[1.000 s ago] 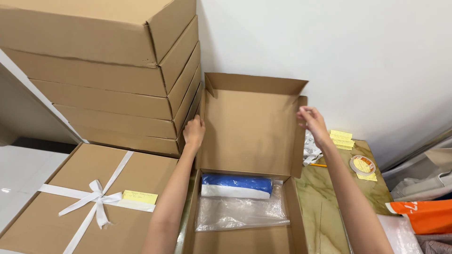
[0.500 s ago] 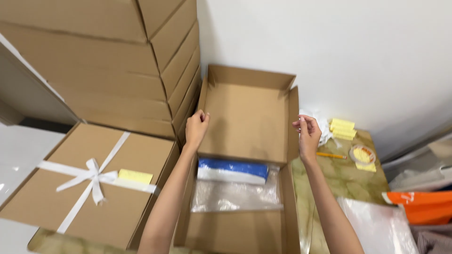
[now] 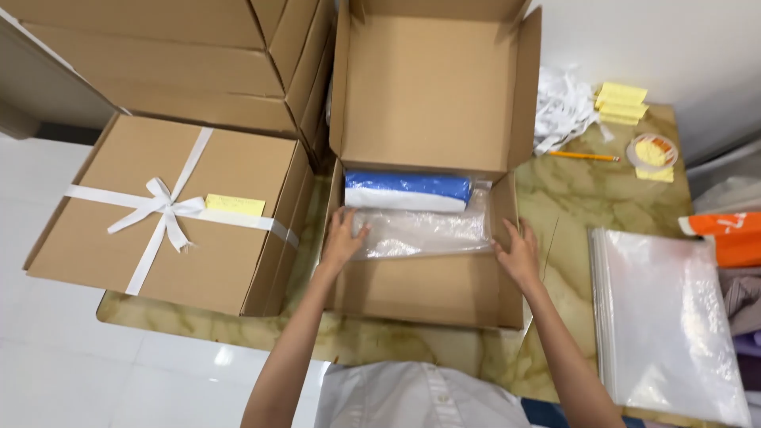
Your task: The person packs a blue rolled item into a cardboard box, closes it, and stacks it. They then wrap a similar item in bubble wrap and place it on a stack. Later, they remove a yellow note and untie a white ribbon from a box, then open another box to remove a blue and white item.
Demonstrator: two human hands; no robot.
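Packing step, looks like: the open box [image 3: 428,238] mid-tabletop is steadied by the left hand [image 3: 342,240] and right hand [image 3: 519,252], flat, nothing gripped. The bagged cloth [image 3: 408,192] probably wants smoothing before the lid gets shut.

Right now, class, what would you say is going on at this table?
A person reaches both hands into an open cardboard box on a marbled table. The left hand and right hand rest at either end of a clear plastic bag holding a blue and white folded item. The lid stands upright. Beside it sits a closed box tied with white ribbon, with more boxes stacked behind.
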